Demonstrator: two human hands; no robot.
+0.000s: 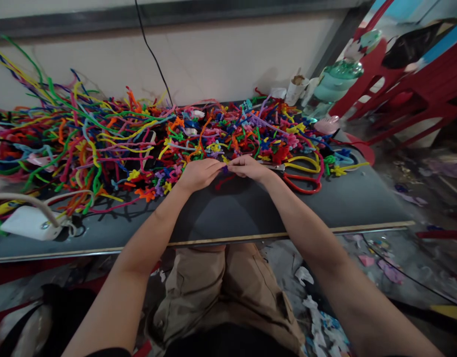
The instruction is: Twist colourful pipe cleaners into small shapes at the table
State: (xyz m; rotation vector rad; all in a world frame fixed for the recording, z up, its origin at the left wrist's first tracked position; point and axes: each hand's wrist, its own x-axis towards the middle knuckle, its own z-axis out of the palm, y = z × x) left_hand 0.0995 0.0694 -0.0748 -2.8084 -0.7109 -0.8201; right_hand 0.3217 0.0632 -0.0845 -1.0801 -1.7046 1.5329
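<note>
My left hand (202,174) and my right hand (247,167) meet above the front part of the dark table (231,213). Both are closed, with fingertips pinching a small purple pipe cleaner piece (225,169) between them. Most of that piece is hidden by the fingers. Under and beside my right hand lies a dark red pipe cleaner (225,182). Scissors with one yellow and one red handle loop (302,184) rest just right of my right hand, their blades partly hidden. Behind both hands spreads a heap of colourful pipe cleaners (120,129), many twisted into small flower shapes.
A white power adapter or socket block (31,223) with a cable sits at the table's left front. At the back right stand a paper cup (296,90) and a green-tinted plastic bottle (330,84). Red chairs (418,94) are to the right. Scraps litter the floor (384,263).
</note>
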